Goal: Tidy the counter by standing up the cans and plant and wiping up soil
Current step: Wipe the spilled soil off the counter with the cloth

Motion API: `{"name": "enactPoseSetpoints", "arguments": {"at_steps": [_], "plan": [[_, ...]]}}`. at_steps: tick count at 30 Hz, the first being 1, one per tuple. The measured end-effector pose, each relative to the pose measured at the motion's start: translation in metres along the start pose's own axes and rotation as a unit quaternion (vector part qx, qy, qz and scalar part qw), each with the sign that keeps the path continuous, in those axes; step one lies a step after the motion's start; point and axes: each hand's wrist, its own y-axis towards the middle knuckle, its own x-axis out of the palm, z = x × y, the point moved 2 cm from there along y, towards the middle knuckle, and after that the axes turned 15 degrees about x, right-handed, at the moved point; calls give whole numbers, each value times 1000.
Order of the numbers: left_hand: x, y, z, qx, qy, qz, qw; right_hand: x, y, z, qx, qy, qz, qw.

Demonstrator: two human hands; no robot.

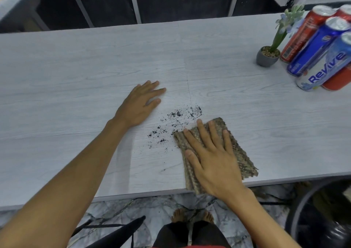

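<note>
pale counter (95, 61), marble floor (152, 209).

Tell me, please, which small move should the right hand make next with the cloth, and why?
Probably the right hand, pressing flat on the cloth, should push it left and forward over the soil: the grains lie scattered just beyond its left edge, while the cans and plant stand upright.
</note>
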Motion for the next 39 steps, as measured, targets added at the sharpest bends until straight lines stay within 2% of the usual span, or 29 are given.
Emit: {"name": "enactPoseSetpoints", "arguments": {"at_steps": [6, 9, 12, 17, 21, 24, 30, 33, 36, 39], "plan": [[1, 0, 1, -2, 7, -2, 1000, -4, 23, 17, 70, 3, 13, 997], [1, 0, 0, -1, 6, 1, 1000, 0, 13, 0, 32, -1, 5, 999], [1, 0, 0, 2, 10, -2, 1000, -2, 7, 13, 5, 0, 1, 1000], [-2, 3, -2, -5, -7, 15, 1000, -10, 31, 41, 77, 14, 19, 997], [-3, 10, -1, -15, -27, 43, 999, -18, 59, 41, 118, 129, 37, 984], [2, 13, 1, -3, 1, 24, 1000, -23, 82, 33, 112, 209, 16, 971], [2, 12, 0, 1, 1, 15, 1000, -7, 88, 12, 45, 26, 7, 999], [2, 13, 0, 0, 2, 12, 1000, -8, 82, 26, 42, 7, 13, 999], [3, 12, -1, -1, -5, 13, 1000, -12, 93, 37, 80, 4, 12, 997], [4, 12, -1, -2, -2, 14, 1000, -11, 106, 20, 83, -2, 7, 997]]}}
